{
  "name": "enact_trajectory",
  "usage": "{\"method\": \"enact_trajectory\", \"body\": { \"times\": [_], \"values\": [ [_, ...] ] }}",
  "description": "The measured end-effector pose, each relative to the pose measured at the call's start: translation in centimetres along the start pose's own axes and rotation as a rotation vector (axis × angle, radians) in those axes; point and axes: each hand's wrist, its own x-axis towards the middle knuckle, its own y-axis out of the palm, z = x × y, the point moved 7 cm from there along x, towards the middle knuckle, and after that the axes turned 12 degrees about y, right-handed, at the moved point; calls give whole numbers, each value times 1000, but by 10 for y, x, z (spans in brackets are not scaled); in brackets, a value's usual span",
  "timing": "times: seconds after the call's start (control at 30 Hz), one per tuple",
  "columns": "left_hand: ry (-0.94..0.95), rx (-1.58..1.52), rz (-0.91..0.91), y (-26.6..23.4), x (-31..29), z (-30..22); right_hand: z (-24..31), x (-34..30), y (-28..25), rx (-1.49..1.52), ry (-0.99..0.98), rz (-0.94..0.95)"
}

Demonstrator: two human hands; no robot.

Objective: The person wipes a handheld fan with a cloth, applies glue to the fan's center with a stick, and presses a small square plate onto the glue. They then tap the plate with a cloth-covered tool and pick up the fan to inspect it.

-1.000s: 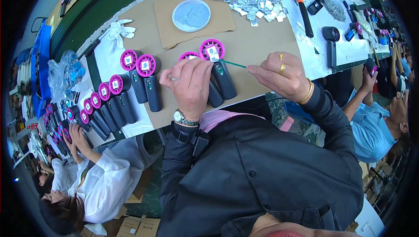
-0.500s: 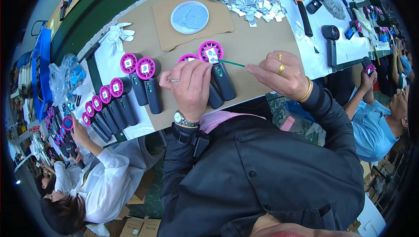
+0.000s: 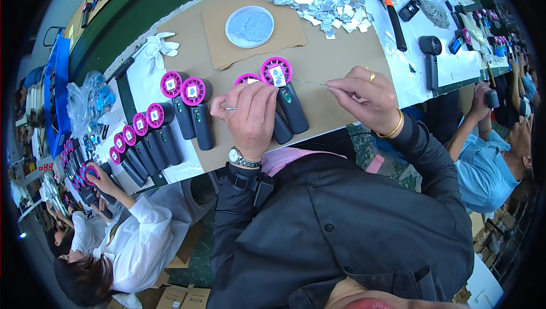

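My right hand pinches one end of a thin green strip, seen nearly edge-on. The strip reaches left toward a handheld fan with a pink ring and a dark handle. On that fan's head sits a white square with a grey-blue smear. My left hand is closed beside it, and a thin pale rod end sticks out from its fingers. Behind this hand, a second pink-ringed fan is partly hidden. Whether the strip touches the square, I cannot tell.
Several similar fans lie in a row at left. A round dish of grey paste rests on cardboard. Silvery squares are heaped behind, near an orange-and-black tool. A white glove lies far left. Co-workers sit both sides.
The green strip has turned from its broad side to nearly edge-on, and my right hand has shifted slightly right. At left, a co-worker's hand has moved on a pink-ringed fan.
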Motion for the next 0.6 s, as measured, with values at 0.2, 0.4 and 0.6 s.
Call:
{"method": "enact_trajectory", "body": {
  "times": [0.2,0.4,0.6],
  "values": [
    [2,-8,3,-1,-1,0,-43,2,2,445,668,-15],
    [-50,-8,-24,-13,-3,7,-69,37,10,377,810,-20],
    [-191,-80,-19,-26,-10,29,-88,81,36,119,616,-61]
  ]
}}
